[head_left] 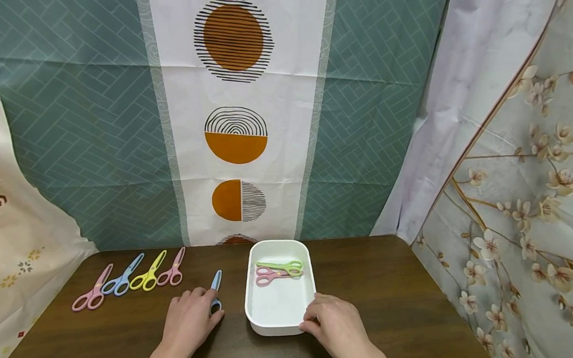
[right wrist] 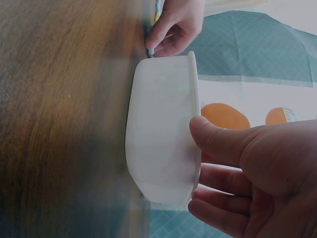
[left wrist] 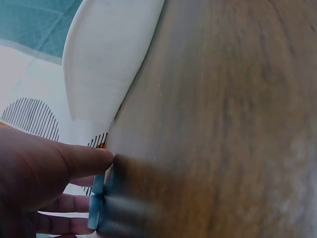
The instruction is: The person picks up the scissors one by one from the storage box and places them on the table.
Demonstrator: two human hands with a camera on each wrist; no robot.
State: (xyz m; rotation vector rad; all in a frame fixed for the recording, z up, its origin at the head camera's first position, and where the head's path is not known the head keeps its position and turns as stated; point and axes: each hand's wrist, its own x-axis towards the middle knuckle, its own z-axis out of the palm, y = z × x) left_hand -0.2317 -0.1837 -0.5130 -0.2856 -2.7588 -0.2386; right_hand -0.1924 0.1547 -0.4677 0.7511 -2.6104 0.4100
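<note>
Blue scissors (head_left: 216, 281) lie on the table, blade pointing away, under the fingers of my left hand (head_left: 188, 317). Thumb and fingers sit on opposite sides of the scissors' handles (left wrist: 94, 210) in the left wrist view, and part of the handles is hidden. My right hand (head_left: 340, 326) holds the near right corner of a white plastic tray (head_left: 251, 292), its thumb at the rim and its fingers on the inner side. Inside the tray, green scissors (head_left: 292, 266) lie over pink scissors (head_left: 266, 281) toward the far end.
Left of my left hand, a slanted row holds pink scissors (head_left: 97, 289), blue scissors (head_left: 125, 277), yellow scissors (head_left: 149, 275) and another pair of pink scissors (head_left: 174, 269). Behind the brown table (head_left: 373, 284) hangs a patterned curtain (head_left: 376, 111); floral cloth (head_left: 528, 212) hangs along the right.
</note>
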